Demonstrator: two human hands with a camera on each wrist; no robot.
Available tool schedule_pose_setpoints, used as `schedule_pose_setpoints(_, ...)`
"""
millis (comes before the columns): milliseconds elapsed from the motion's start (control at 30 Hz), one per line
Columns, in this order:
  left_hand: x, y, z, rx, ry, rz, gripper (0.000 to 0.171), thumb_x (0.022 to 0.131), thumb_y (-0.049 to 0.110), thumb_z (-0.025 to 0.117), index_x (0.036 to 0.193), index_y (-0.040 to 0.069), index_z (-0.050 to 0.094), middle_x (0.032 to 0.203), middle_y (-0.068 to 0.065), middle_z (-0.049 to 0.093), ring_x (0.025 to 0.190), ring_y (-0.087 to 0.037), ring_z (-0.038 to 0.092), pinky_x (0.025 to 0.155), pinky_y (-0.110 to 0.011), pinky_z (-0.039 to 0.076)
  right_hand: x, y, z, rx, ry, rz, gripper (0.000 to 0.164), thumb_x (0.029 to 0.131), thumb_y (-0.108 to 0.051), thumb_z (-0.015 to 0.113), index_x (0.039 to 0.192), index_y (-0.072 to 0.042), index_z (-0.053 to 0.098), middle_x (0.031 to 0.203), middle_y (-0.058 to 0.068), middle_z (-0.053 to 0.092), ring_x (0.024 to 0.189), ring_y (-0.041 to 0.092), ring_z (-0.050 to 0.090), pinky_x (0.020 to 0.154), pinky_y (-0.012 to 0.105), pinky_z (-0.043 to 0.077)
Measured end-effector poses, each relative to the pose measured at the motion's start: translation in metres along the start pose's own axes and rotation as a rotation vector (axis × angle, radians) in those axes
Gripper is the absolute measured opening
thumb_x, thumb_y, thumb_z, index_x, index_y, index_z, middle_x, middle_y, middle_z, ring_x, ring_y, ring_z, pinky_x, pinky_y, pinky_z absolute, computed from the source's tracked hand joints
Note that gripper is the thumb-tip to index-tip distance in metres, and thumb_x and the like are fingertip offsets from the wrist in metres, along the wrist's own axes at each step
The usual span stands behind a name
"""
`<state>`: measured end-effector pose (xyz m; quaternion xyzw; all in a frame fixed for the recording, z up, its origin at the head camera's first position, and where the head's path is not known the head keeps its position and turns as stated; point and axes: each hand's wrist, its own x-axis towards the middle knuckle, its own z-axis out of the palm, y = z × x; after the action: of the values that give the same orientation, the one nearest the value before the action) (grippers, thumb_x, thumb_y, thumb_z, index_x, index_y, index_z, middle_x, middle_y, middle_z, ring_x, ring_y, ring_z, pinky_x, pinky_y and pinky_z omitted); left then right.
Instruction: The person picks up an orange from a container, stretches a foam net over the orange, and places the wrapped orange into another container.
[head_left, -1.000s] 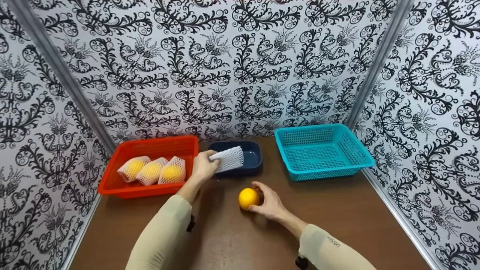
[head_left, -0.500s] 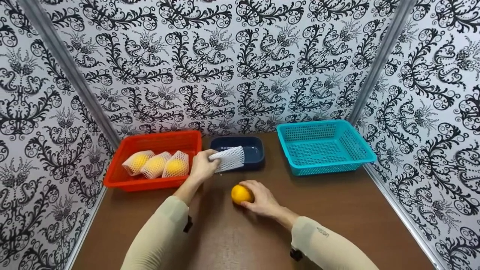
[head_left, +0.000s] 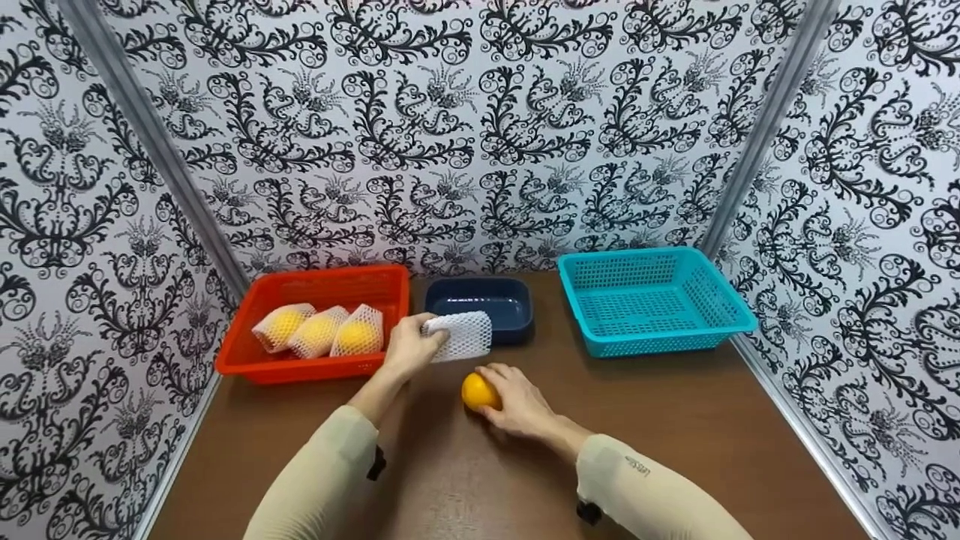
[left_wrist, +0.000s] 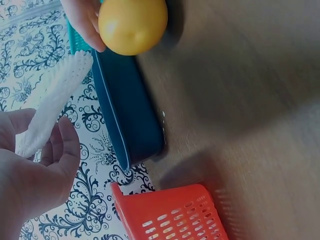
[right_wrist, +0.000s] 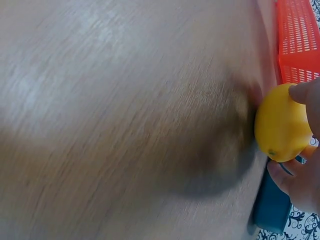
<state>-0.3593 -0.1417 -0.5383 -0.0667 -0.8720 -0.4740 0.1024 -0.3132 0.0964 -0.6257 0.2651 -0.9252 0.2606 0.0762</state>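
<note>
My left hand (head_left: 409, 346) pinches a white foam net sleeve (head_left: 466, 335) by its left end, in front of a dark blue tray (head_left: 517, 326). In the left wrist view, the sleeve (left_wrist: 57, 95) looks flattened between thumb and fingers. My right hand (head_left: 521, 401) grips an orange (head_left: 478, 392) from its right side, low over the table and just nearer to me than the sleeve. The right wrist view shows the thumb and fingers around the orange (right_wrist: 281, 125). Fruit and sleeve are apart.
A red basket (head_left: 247, 367) at the left holds three yellow fruits in net sleeves (head_left: 319, 331). At the right stands a turquoise basket (head_left: 652, 346). Patterned walls (head_left: 450, 112) enclose the brown table (head_left: 675, 420) at the back and sides.
My right hand has closed further around the orange and brought it left, nearer the sleeve. The left hand has tipped the sleeve, lowering it slightly toward the orange.
</note>
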Motion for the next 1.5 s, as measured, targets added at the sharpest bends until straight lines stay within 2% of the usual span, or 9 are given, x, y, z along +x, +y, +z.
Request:
schedule_pose_setpoints(300, -0.009, 0.001, -0.003, -0.072, 0.003, -0.041, 0.012, 0.097, 0.013, 0.079, 0.102, 0.002, 0.082, 0.099, -0.014, 0.082, 0.087, -0.023, 0.069, 0.083, -0.033, 0.058, 0.007, 0.000, -0.019, 0.154, 0.101, 0.074, 0.077, 0.089, -0.031, 0.089, 0.153, 0.002, 0.062, 0.153, 0.026, 0.067, 0.139, 0.048, 0.064, 0.119, 0.065, 0.053)
schedule_pose_setpoints(467, -0.016, 0.002, 0.000, -0.102, -0.020, -0.059, 0.015, 0.099, 0.015, 0.080, 0.106, 0.001, 0.082, 0.101, -0.015, 0.083, 0.085, -0.019, 0.070, 0.081, -0.031, 0.060, 0.016, -0.002, -0.035, 0.326, 0.208, 0.184, 0.065, 0.092, -0.027, 0.089, 0.143, 0.007, 0.069, 0.141, 0.027, 0.075, 0.133, 0.048, 0.070, 0.119, 0.062, 0.054)
schedule_pose_setpoints(700, -0.024, 0.007, 0.009, -0.084, -0.031, -0.022, 0.016, 0.097, 0.015, 0.080, 0.104, 0.001, 0.083, 0.098, -0.015, 0.083, 0.083, -0.019, 0.069, 0.078, -0.032, 0.060, 0.028, -0.008, -0.050, 0.740, 0.308, 0.342, 0.028, 0.095, -0.008, 0.085, 0.118, 0.008, 0.080, 0.103, 0.019, 0.085, 0.091, 0.021, 0.077, 0.083, 0.023, 0.062)
schedule_pose_setpoints(833, -0.029, 0.009, 0.016, -0.083, -0.047, -0.036, 0.016, 0.096, 0.017, 0.079, 0.103, 0.003, 0.083, 0.098, -0.014, 0.083, 0.082, -0.018, 0.068, 0.078, -0.032, 0.060, 0.029, -0.010, -0.053, 0.963, 0.278, 0.474, 0.020, 0.100, -0.011, 0.082, 0.110, 0.006, 0.080, 0.088, 0.002, 0.081, 0.080, 0.010, 0.067, 0.071, 0.022, 0.057)
schedule_pose_setpoints(933, -0.032, 0.010, 0.021, -0.101, -0.068, -0.056, 0.020, 0.097, 0.020, 0.079, 0.107, 0.003, 0.084, 0.100, -0.013, 0.084, 0.083, -0.018, 0.069, 0.079, -0.032, 0.061, 0.028, -0.008, -0.052, 0.992, 0.255, 0.525, 0.014, 0.104, -0.014, 0.078, 0.101, 0.000, 0.079, 0.083, -0.005, 0.073, 0.079, 0.012, 0.063, 0.071, 0.025, 0.053)
schedule_pose_setpoints(1033, -0.032, 0.011, 0.026, -0.234, -0.094, -0.119, 0.031, 0.104, 0.028, 0.074, 0.116, 0.000, 0.083, 0.102, -0.013, 0.083, 0.083, -0.015, 0.070, 0.079, -0.030, 0.064, 0.027, -0.006, -0.053, 1.033, 0.245, 0.550, 0.016, 0.108, -0.013, 0.073, 0.097, -0.002, 0.075, 0.085, -0.003, 0.069, 0.081, 0.015, 0.062, 0.072, 0.027, 0.052)
schedule_pose_setpoints(1233, -0.036, 0.011, 0.038, -0.878, -0.171, -0.450, 0.050, 0.119, 0.042, 0.048, 0.124, -0.001, 0.074, 0.100, -0.007, 0.081, 0.086, -0.022, 0.077, 0.086, -0.047, 0.072, 0.028, -0.011, -0.059, 1.350, 0.196, 0.610, 0.024, 0.115, -0.015, 0.056, 0.125, 0.001, 0.071, 0.114, 0.008, 0.074, 0.101, 0.022, 0.070, 0.084, 0.034, 0.063)
schedule_pose_setpoints(1400, -0.049, 0.012, 0.055, -0.891, -0.366, -0.477, 0.040, 0.117, 0.030, 0.048, 0.139, 0.003, 0.068, 0.124, -0.009, 0.078, 0.108, -0.026, 0.077, 0.120, -0.062, 0.056, 0.031, -0.016, -0.054, 1.481, 0.107, 0.598, 0.033, 0.115, -0.014, 0.049, 0.140, 0.001, 0.065, 0.116, 0.005, 0.074, 0.107, 0.020, 0.070, 0.091, 0.036, 0.060)
schedule_pose_setpoints(1500, -0.051, 0.015, 0.062, -0.878, -0.408, -0.474, 0.045, 0.116, 0.036, 0.053, 0.146, 0.004, 0.064, 0.136, -0.011, 0.073, 0.114, -0.025, 0.075, 0.122, -0.060, 0.054, 0.031, -0.017, -0.049, 1.469, 0.065, 0.569, 0.030, 0.115, -0.012, 0.047, 0.133, -0.003, 0.069, 0.105, 0.000, 0.076, 0.099, 0.017, 0.072, 0.089, 0.034, 0.059)
